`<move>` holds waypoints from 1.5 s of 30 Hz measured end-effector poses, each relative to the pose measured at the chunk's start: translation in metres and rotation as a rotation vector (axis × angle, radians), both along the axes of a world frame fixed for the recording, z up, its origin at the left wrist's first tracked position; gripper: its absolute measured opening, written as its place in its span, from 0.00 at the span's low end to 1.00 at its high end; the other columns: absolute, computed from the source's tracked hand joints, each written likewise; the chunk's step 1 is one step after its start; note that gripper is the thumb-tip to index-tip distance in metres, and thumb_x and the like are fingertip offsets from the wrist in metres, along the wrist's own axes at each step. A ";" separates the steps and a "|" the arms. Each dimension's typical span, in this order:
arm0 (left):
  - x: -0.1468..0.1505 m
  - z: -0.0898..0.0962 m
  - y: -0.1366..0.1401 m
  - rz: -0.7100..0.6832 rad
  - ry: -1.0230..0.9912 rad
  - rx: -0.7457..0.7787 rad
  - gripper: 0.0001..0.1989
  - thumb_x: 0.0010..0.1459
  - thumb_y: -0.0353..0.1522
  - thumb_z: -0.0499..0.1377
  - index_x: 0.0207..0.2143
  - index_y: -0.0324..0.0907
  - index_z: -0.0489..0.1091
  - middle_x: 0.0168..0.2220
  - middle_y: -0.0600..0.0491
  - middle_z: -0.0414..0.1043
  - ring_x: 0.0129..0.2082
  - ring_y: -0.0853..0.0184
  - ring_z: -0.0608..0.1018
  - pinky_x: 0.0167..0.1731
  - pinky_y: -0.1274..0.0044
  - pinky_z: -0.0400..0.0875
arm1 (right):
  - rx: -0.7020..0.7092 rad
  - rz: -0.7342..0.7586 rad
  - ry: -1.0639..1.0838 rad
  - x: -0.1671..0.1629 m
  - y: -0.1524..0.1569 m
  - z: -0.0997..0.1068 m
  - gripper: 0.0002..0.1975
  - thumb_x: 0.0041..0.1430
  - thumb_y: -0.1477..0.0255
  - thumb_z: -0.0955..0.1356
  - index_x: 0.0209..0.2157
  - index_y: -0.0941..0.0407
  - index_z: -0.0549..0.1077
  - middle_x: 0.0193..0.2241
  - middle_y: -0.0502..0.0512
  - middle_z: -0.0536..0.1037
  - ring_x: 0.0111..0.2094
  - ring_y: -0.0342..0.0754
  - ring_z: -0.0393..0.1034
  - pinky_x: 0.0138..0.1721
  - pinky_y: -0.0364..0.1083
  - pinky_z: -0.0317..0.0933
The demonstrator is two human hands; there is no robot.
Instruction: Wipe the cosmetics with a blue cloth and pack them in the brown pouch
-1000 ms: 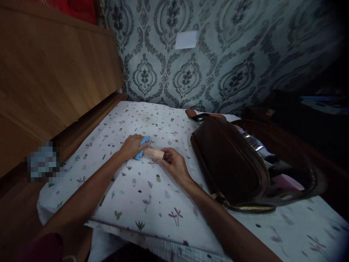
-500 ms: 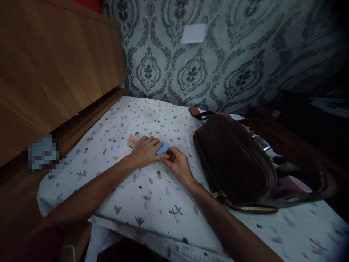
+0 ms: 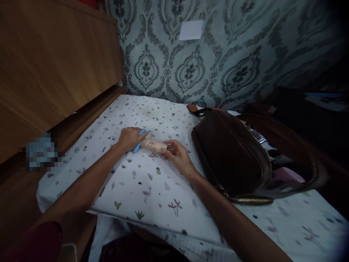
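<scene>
A small beige bottle point(image 3: 153, 145) with faint printing on it lies level between my two hands, just above the printed sheet. My left hand point(image 3: 129, 139) is closed around its left end with a blue cloth point(image 3: 139, 142) bunched between the palm and the bottle. My right hand point(image 3: 177, 154) pinches the right end with thumb and fingertips. Both ends of the bottle are partly hidden by the fingers and the cloth.
A dark brown bag point(image 3: 229, 156) stands unzipped to the right, with a pink item point(image 3: 289, 174) and other things inside. White fabric with a plant and flamingo print point(image 3: 147, 109) covers the surface. A wooden cabinet point(image 3: 60, 65) borders the left; patterned wallpaper point(image 3: 188, 69) rises behind.
My left hand and the blue cloth have slid left along the bottle, uncovering its beige middle. The beige end formerly at the left of my left hand no longer shows. My right hand stays nearly in place.
</scene>
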State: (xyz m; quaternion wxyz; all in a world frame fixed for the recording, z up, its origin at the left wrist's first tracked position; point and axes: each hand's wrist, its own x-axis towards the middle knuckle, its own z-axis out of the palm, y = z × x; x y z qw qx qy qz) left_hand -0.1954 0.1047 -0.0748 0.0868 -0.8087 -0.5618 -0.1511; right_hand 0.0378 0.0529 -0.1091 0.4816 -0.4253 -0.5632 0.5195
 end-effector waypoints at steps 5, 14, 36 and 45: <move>0.004 0.007 -0.003 0.036 0.030 0.013 0.29 0.70 0.47 0.44 0.31 0.38 0.75 0.33 0.45 0.79 0.34 0.59 0.79 0.32 0.72 0.62 | -0.134 -0.025 0.064 0.000 0.001 0.004 0.23 0.42 0.58 0.78 0.36 0.57 0.73 0.33 0.53 0.78 0.29 0.46 0.76 0.33 0.45 0.70; 0.052 0.010 -0.035 -0.266 0.100 0.199 0.24 0.71 0.46 0.45 0.42 0.38 0.73 0.41 0.45 0.77 0.44 0.57 0.76 0.41 0.68 0.64 | -0.032 0.013 0.096 -0.002 -0.003 0.009 0.19 0.41 0.62 0.79 0.32 0.56 0.74 0.28 0.49 0.77 0.30 0.44 0.71 0.37 0.45 0.66; 0.007 0.010 -0.010 -0.075 0.020 0.103 0.28 0.70 0.46 0.46 0.30 0.38 0.75 0.29 0.46 0.78 0.30 0.61 0.78 0.31 0.73 0.64 | -0.319 0.077 0.160 0.002 -0.002 0.012 0.26 0.41 0.51 0.79 0.33 0.58 0.77 0.27 0.51 0.77 0.25 0.42 0.71 0.28 0.42 0.65; 0.037 0.021 -0.039 -0.198 0.058 0.226 0.24 0.71 0.43 0.45 0.38 0.37 0.73 0.36 0.43 0.77 0.41 0.56 0.77 0.39 0.69 0.67 | -0.091 0.034 0.037 -0.003 -0.009 0.015 0.23 0.42 0.61 0.79 0.40 0.54 0.76 0.35 0.53 0.81 0.34 0.48 0.77 0.38 0.47 0.70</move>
